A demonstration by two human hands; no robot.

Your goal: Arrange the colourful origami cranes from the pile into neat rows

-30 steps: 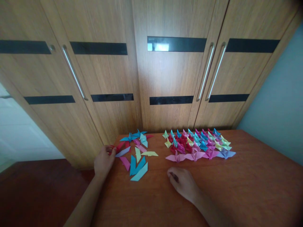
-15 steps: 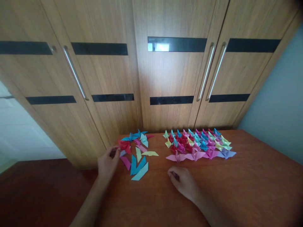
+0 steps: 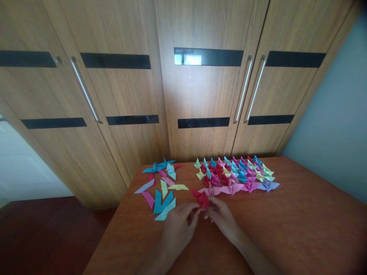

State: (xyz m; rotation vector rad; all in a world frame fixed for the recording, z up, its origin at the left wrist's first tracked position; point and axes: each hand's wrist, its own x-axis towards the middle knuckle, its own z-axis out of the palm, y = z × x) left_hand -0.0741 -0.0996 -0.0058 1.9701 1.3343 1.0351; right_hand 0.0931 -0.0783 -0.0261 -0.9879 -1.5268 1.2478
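With fingers [image 3: 191,206] pinched closed, our left hand [image 3: 178,225] and right hand [image 3: 223,217] held a red paper crane [image 3: 203,199] at near centre. Far right, opened cranes [image 3: 232,189] stood in rows, seemingly done; left, mostly flat folded pieces [image 3: 165,209] lay scattered, apparently remaining.

L hand [image 3: 179,222] & R hand [image 3: 222,215] meet mid-worktop [image 3: 275,233], both w/ fingertips on red paper crane [image 3: 203,199], nr pink front-row crane [image 3: 210,190]. Behind R hand: tight rows of folded cranes [image 3: 242,177], multicol. Off to L side: loose folded pcs, incl. blue pc [image 3: 157,201], pale green pc [image 3: 166,209] just beside L hand, lilac pc [image 3: 144,186]. Wood cupboard [image 3: 200,89] w/ blk strips & metal handles [image 3: 243,89] at back; bluish wall [image 3: 332,133] far R.
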